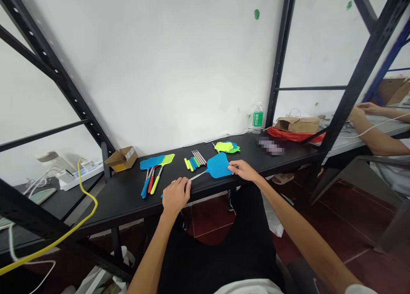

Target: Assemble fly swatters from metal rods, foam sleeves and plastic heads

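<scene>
A blue fly swatter [218, 166] with a thin metal shaft lies across the front of the black table, held between both hands. My left hand [176, 195] is closed around its handle end, where a bit of blue shows past the fingers. With thumb and fingers, my right hand [244, 170] pinches the right edge of the mesh head. To the left lie several whole fly swatters [156, 174] with blue, red and yellow-green handles. Behind the held one are loose coloured handles [192, 163], silver metal rods [199, 157] and a pile of yellow-green, green and blue swatter heads [226, 147].
An open cardboard box [121, 159] stands at the table's left end. A water bottle [257, 119] is at the back right, near another cardboard box [297, 124] on red plastic. Black metal posts [280, 50] frame the table. Another person's arm [374, 127] shows far right.
</scene>
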A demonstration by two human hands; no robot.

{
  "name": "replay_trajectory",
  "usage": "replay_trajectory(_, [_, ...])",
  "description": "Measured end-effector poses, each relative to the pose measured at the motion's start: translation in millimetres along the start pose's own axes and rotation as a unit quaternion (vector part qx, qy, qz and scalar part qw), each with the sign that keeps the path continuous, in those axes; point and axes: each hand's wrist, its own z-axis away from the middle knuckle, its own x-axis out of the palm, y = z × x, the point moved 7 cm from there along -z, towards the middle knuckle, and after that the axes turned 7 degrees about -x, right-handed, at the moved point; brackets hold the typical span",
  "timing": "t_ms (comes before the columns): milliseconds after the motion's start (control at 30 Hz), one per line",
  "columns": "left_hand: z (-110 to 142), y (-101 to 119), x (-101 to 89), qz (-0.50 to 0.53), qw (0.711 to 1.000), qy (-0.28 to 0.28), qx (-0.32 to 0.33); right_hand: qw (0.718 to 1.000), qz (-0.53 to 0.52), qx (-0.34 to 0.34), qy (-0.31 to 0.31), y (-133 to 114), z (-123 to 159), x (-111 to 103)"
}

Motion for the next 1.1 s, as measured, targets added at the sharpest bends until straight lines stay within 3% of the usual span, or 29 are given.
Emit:
replay_trajectory(367, [0.5, 0.3, 0.7, -0.012, 1.0, 0.006, 0.008, 1.0, -0.018, -0.005, -0.005, 2.2, -0.8, 1.0])
replay_trajectory(1100, [0.1, 1.5, -0.3, -0.004, 1.0, -0.008, 0.002, 0.995, 0.09, 0.04, 0.017, -5.8, 1.8, -3.7])
